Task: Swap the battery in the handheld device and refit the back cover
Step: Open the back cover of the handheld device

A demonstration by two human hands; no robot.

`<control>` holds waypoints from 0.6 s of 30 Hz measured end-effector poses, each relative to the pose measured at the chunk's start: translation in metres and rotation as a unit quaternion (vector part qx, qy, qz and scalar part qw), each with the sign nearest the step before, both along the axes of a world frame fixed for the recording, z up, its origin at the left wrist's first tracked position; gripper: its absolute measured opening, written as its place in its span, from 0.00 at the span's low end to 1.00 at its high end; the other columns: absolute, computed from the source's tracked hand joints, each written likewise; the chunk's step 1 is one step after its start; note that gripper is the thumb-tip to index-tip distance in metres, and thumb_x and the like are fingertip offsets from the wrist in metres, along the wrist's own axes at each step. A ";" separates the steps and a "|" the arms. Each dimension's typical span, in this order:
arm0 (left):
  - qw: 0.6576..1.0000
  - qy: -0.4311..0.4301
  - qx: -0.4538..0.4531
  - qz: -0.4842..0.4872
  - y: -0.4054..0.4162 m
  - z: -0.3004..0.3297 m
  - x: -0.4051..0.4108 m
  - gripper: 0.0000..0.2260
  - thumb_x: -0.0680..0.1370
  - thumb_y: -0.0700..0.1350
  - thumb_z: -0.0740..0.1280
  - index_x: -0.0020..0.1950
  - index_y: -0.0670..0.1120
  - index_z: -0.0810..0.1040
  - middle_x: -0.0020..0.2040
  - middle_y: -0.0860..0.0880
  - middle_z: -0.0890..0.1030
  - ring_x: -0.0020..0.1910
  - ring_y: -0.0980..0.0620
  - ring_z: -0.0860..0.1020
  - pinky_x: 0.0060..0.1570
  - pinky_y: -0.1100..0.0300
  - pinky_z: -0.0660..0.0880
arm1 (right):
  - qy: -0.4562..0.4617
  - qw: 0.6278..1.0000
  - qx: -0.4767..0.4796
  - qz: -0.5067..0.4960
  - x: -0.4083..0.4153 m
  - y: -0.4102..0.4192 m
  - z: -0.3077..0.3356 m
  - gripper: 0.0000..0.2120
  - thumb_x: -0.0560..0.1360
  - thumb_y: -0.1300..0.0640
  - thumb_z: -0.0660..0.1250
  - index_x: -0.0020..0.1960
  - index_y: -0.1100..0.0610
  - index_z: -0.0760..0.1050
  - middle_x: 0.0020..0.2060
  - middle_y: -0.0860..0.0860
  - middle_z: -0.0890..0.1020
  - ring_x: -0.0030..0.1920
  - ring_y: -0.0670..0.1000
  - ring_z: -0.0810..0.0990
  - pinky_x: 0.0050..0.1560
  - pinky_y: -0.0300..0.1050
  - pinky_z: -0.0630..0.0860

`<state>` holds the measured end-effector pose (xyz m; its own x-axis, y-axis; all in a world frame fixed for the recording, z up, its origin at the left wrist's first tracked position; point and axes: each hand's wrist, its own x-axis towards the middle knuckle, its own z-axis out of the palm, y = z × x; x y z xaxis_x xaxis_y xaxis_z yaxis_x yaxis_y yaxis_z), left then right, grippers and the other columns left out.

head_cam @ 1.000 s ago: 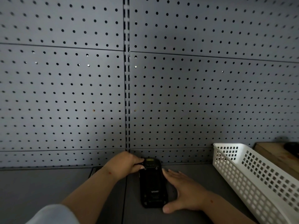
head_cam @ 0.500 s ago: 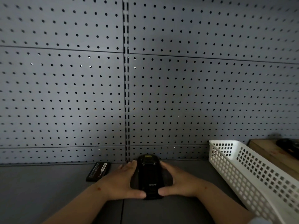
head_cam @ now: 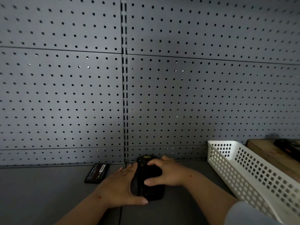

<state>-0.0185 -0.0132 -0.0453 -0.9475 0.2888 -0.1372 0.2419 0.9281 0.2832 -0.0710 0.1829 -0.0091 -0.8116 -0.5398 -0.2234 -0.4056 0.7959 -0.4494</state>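
Observation:
A black handheld device [head_cam: 150,190] lies back-up on the grey bench, close to the pegboard wall. My left hand [head_cam: 119,186] rests flat along its left side, thumb curled under the near end. My right hand [head_cam: 167,173] lies over the upper half of the device, fingers spread across its back and thumb pressing on its middle. A black battery [head_cam: 97,173] with a white label lies loose on the bench to the left of my left hand. The cover's seam is hidden under my fingers.
A grey pegboard wall [head_cam: 178,95] rises right behind the device. A white slotted plastic basket [head_cam: 253,174] stands at the right, running toward me. Beyond it a wooden block [head_cam: 266,150] carries a dark object [head_cam: 287,145].
My right hand has moved from the device's right side up onto its back. My left hand stays along the left edge. The battery lies where it was half a second ago.

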 end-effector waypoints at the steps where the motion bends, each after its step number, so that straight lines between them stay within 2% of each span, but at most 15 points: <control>1: 1.000 0.001 0.001 0.000 0.001 0.001 0.001 0.61 0.50 0.81 0.50 0.73 0.49 0.34 0.77 0.50 0.42 0.72 0.59 0.42 0.69 0.64 0.39 | -0.004 1.000 -0.006 -0.003 -0.001 -0.001 0.000 0.34 0.67 0.34 0.66 0.68 0.42 0.60 0.65 0.52 0.63 0.69 0.53 0.59 0.68 0.51 0.64; 6: 1.000 -0.002 0.008 0.013 0.003 0.006 0.004 0.61 0.49 0.80 0.51 0.73 0.50 0.35 0.77 0.50 0.43 0.75 0.53 0.44 0.66 0.65 0.40 | -0.019 0.999 -0.029 -0.014 -0.007 -0.004 0.001 0.28 0.69 0.41 0.68 0.66 0.45 0.65 0.63 0.54 0.65 0.67 0.54 0.63 0.67 0.48 0.66; 10: 1.000 -0.011 0.004 0.021 0.003 0.007 0.004 0.60 0.49 0.80 0.52 0.73 0.52 0.35 0.77 0.50 0.43 0.75 0.52 0.44 0.69 0.63 0.42 | -0.012 1.000 -0.014 -0.019 -0.014 -0.010 0.005 0.24 0.71 0.45 0.68 0.64 0.49 0.68 0.63 0.55 0.67 0.66 0.54 0.66 0.65 0.46 0.67; 13: 1.000 -0.011 0.002 0.021 0.003 0.008 0.006 0.60 0.49 0.80 0.51 0.73 0.52 0.36 0.77 0.50 0.43 0.75 0.52 0.45 0.67 0.65 0.42 | -0.004 1.000 0.000 -0.031 -0.017 -0.018 0.005 0.21 0.72 0.47 0.67 0.62 0.51 0.69 0.64 0.55 0.67 0.65 0.54 0.67 0.65 0.48 0.68; 18: 1.000 -0.010 0.005 0.021 0.003 0.008 0.006 0.62 0.48 0.81 0.50 0.73 0.52 0.36 0.77 0.50 0.44 0.75 0.53 0.45 0.69 0.64 0.42 | 0.027 0.999 0.025 -0.025 -0.020 -0.026 0.007 0.20 0.74 0.50 0.65 0.63 0.56 0.69 0.65 0.56 0.68 0.65 0.56 0.68 0.65 0.48 0.68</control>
<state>-0.0129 -0.0104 -0.0371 -0.9560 0.2506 -0.1526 0.1974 0.9341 0.2975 -0.0909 0.1573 -0.0021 -0.8488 -0.4873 -0.2050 -0.3871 0.8370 -0.3868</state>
